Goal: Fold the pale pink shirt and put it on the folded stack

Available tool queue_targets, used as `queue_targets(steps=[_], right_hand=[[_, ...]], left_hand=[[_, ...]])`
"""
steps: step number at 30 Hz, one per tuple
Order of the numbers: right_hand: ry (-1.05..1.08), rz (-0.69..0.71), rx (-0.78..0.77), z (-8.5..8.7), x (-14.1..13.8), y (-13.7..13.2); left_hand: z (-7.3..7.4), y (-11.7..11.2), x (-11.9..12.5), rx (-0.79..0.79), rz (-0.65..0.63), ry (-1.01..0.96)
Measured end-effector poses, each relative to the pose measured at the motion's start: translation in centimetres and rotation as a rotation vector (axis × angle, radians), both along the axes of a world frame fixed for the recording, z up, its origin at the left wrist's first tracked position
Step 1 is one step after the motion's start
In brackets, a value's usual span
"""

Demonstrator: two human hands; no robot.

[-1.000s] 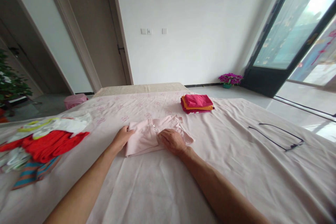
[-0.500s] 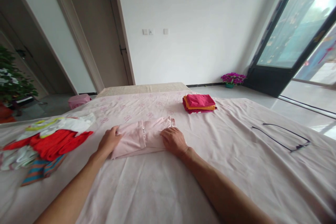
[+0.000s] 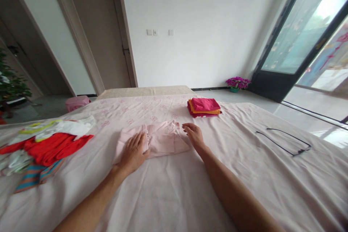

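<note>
A folded pale pink garment (image 3: pixel 161 140) lies on the bed (image 3: pixel 168 195), out in front of the person, and both hands are at it. The left hand (image 3: pixel 134 153) rests palm down on the garment's left part, fingers (image 3: pixel 141 140) spread wide and flat, gripping nothing. The right hand (image 3: pixel 193 135) sits at the garment's right edge, its fingers stretched out and loosely together, tips touching the cloth but closed on nothing. Beyond the garment and to its right stands a neat stack of red and orange folded clothes (image 3: pixel 203 107) – well apart from it. Far to the garment's left sprawls a loose heap of clothes (image 3: pixel 46 144) – red, white and striped. To its right, a thin black wire shape (image 3: pixel 285 141) lies on the sheet
</note>
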State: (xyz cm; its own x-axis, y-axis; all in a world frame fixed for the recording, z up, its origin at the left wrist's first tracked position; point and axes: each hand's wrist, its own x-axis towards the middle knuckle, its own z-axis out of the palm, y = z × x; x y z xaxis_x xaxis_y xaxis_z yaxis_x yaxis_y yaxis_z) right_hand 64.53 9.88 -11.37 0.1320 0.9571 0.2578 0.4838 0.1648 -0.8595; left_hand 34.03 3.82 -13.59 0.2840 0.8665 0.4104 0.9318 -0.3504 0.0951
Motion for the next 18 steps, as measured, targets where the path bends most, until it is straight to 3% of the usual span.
queue_targets(steps=[3,7,14,18], right_hand=[[0.057,-0.002,-0.077,-1.0,1.1,0.8],[-0.100,0.094,-0.134,-1.2,0.9,0.6],[-0.363,0.117,-0.075,-0.5,0.6,-0.2],[-0.445,0.104,-0.068,-0.4,0.6,-0.4]], left_hand=[[0.2,-0.7,-0.1,0.007,-0.022,0.039],[0.5,-1.5,0.1,-0.036,-0.046,0.081],[0.5,-2.6,0.2,-0.044,-0.263,0.111],[0.6,-2.7,0.6,-0.103,-0.328,0.031]])
